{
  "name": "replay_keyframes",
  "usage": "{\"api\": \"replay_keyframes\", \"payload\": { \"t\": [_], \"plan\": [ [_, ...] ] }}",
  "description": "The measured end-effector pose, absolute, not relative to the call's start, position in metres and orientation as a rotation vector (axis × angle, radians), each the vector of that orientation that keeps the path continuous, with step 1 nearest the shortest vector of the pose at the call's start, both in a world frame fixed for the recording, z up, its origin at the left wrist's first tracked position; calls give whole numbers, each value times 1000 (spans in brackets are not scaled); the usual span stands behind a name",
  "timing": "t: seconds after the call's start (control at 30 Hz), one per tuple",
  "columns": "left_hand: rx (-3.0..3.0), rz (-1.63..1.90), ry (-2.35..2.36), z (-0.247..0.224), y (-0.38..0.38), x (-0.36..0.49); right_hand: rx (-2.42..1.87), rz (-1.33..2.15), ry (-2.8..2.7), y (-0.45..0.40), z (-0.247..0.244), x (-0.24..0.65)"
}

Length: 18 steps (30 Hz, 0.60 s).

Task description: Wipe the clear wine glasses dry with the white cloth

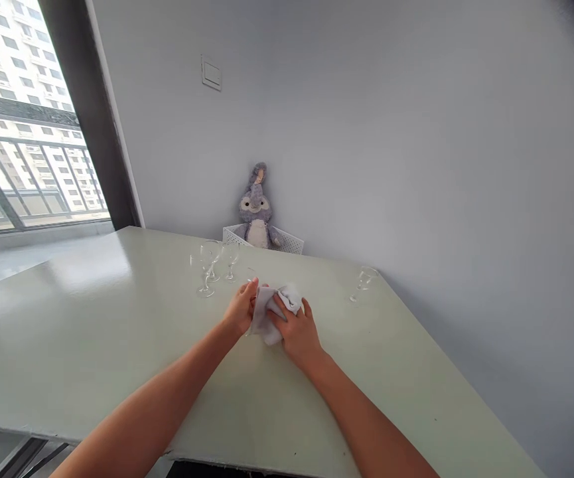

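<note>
Over the middle of the pale table, my left hand (241,308) is closed around a clear glass, mostly hidden by the fingers and a cloth. The light grey-white cloth (267,323) hangs between my hands, against the glass. My right hand (297,328) grips this cloth from the right, its fingers bent over it. Several clear stemmed glasses, one of them nearest (206,279), stand together beyond my left hand. Another clear glass (363,281) is apart at the right, near the table's back edge.
The glossy table (167,338) reaches the walls at the back and right. Behind it, a grey plush toy (257,216) sits in a white perforated basket (292,243). A window (28,133) is at the left, and a switch (212,72) is on the wall.
</note>
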<state>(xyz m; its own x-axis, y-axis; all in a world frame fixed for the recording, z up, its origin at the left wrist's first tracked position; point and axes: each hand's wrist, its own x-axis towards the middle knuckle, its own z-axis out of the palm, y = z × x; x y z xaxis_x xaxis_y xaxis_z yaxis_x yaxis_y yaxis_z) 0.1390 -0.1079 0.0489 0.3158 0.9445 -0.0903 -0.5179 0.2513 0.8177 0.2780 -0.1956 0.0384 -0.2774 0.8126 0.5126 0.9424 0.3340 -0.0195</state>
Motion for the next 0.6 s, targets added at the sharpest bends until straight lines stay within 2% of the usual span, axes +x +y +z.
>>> {"api": "replay_keyframes", "payload": {
  "t": [0.13,0.23,0.4,0.47,0.6],
  "plan": [
    [804,1390,685,57,-100,130,-1657,-301,-2035,-195,36,276],
    [928,1632,715,62,-100,124,-1704,2,-2032,-197,38,278],
    [1309,1844,787,64,-110,123,-1382,535,-2089,-203,58,285],
    [1484,1809,779,62,-119,129,-1329,545,-1858,-202,62,288],
    [1737,1549,616,53,-144,148,-1446,206,-1641,-195,53,288]
  ]
}}
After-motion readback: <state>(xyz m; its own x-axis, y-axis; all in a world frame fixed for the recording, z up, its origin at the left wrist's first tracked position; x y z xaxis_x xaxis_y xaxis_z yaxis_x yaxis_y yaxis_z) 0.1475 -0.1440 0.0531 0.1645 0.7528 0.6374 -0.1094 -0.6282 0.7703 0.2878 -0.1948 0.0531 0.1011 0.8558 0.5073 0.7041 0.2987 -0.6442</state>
